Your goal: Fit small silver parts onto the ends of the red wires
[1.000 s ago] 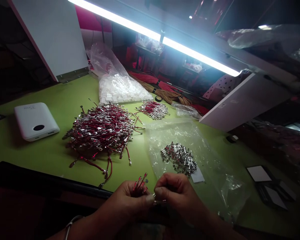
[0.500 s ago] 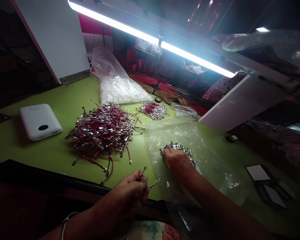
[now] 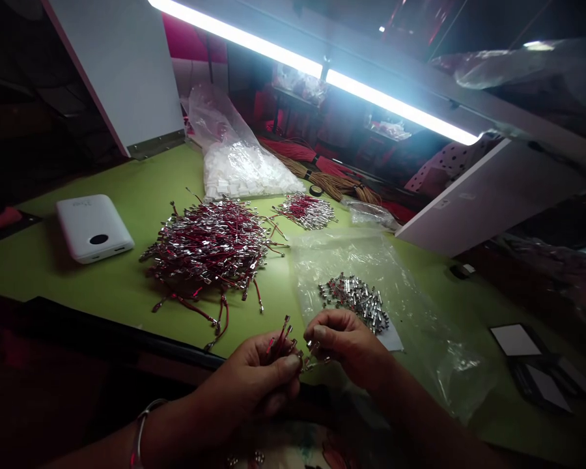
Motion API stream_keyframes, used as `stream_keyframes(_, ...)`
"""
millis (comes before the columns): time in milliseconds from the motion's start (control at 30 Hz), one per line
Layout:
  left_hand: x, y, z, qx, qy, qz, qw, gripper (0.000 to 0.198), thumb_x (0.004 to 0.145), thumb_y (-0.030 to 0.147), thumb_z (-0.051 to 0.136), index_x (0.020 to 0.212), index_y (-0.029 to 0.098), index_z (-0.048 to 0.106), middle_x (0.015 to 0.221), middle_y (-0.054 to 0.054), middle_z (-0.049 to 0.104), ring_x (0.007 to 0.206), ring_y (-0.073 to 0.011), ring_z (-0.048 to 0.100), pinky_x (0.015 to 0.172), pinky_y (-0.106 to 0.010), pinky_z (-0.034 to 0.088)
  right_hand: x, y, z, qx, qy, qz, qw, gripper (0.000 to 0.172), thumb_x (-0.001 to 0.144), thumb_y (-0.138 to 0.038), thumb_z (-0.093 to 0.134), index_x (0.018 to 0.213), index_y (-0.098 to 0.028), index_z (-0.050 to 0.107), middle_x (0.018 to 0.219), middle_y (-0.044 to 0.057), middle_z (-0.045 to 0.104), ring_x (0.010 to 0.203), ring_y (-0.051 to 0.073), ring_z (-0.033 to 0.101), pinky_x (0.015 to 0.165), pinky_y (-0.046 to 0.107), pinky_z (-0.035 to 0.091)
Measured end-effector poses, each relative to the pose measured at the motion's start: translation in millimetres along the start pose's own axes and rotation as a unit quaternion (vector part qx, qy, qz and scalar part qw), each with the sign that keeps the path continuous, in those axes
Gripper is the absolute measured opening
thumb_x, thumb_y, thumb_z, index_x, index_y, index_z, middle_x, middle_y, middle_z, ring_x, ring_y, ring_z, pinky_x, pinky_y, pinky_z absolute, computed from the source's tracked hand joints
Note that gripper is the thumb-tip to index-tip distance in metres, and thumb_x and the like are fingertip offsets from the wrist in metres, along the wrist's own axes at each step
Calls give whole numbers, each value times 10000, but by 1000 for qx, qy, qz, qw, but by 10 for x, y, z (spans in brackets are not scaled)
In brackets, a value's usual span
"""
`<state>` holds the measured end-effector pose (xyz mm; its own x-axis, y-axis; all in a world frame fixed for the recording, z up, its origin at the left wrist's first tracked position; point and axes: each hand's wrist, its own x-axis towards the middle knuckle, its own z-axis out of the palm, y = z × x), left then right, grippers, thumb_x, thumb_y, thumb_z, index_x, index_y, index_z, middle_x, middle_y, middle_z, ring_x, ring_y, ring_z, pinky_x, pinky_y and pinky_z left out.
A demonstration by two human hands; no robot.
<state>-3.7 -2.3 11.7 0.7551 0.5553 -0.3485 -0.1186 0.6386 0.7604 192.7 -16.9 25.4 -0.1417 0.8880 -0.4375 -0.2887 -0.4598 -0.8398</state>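
- Fingers [image 3: 287, 366] of the left hand [image 3: 254, 381]: curled together, clamped on a small bunch of thin red wires tipped with silver metal terminals [image 3: 280, 342].
- Fingertips [image 3: 319, 331] of the right hand [image 3: 344, 342]: almost together, just beside the bunch, above tiny silver pieces [image 3: 316, 357]; whether they grip those pieces cannot be told.
- 1 o'clock from the hands: crinkled clear plastic bag [image 3: 339, 257] bearing a heap of small silver cylindrical parts [image 3: 354, 303].
- 10 o'clock: large tangled heap of red-wired silver terminals [image 3: 205, 251] on a lime-green work surface [image 3: 141, 176], with loose strands trailing toward the black front table edge [image 3: 117, 335].
- 6 o'clock: small silver pieces [image 3: 244, 458] on patterned cloth [image 3: 297, 446] below the table edge.
- Risk, slipping: a slackened left pinch could release the thin wires, since the bunch is held only by the fingers.
- Risk, dropping: a misjudged right-hand pinch could send tiny parts past the table edge onto the cloth.
- Risk, snagging: trailing strands could catch a forearm and drag the heap.
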Motion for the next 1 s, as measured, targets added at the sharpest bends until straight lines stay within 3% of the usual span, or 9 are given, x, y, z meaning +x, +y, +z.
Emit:
stream_keyframes(300, -14, 3, -6, -2, -4, -6, 1000, 299, 855, 437, 692, 822, 163, 575, 589, 24, 595, 387, -25, 322, 381, -163, 198, -36, 56, 18, 20, -7, 15, 1000, 285, 668, -379, 892, 711, -133, 756, 603, 13, 703, 509, 70, 586, 484, 157, 421)
stream_keyframes(500, -17, 10, 4, 0, -10, -10, 1000, 325, 836, 452, 709, 820, 146, 603, 575, 23, 575, 416, -35, 310, 402, -175, 190, -124, 41, 84, -101, 7, -87, 991, 229, 747, -365, 818, 726, -148, 749, 604, -3, 668, 523, 80, 530, 518, 195, 427)
stream_keyframes(567, -24, -2, 7, -19, -9, -2, 1000, 321, 818, 432, 733, 804, 134, 613, 579, 14, 577, 470, -49, 370, 449, -169, 239, -183, 13, 98, -194, 17, -131, 972, 204, 792, -338, 768, 729, -145, 742, 584, -12, 633, 528, 86, 505, 516, 203, 408)
stream_keyframes(667, -44, -33, 15, -46, -7, 3, 999, 301, 806, 398, 757, 771, 132, 622, 581, 8, 590, 519, -61, 428, 507, -167, 294, -274, -10, 116, -329, 36, -213, 919, 151, 833, -244, 698, 728, -143, 737, 586, -15, 616, 554, 92, 508, 532, 204, 392)
stream_keyframes(767, -60, -72, 30, -66, -7, -6, 998, 299, 780, 385, 789, 758, 135, 628, 563, 19, 589, 489, -49, 409, 490, -162, 278, -339, 14, 149, -378, 40, -251, 890, 145, 833, -204, 676, 718, -138, 735, 591, -12, 628, 555, 93, 530, 537, 200, 399)
stream_keyframes(933, -46, -97, 35, -91, 2, -1, 996, 331, 733, 386, 831, 763, 127, 627, 596, 10, 604, 535, -62, 483, 554, -171, 359, -346, 75, 180, -336, 39, -222, 915, 147, 831, -227, 685, 730, -145, 754, 587, -9, 650, 539, 93, 545, 516, 191, 410)
stream_keyframes(1000, -30, -70, 13, -81, 21, -6, 996, 341, 753, 415, 813, 798, 142, 613, 611, 9, 619, 498, -51, 459, 498, -161, 313, -302, 60, 131, -307, 31, -187, 933, 146, 824, -263, 707, 753, -149, 765, 594, -5, 661, 540, 99, 555, 521, 197, 427)
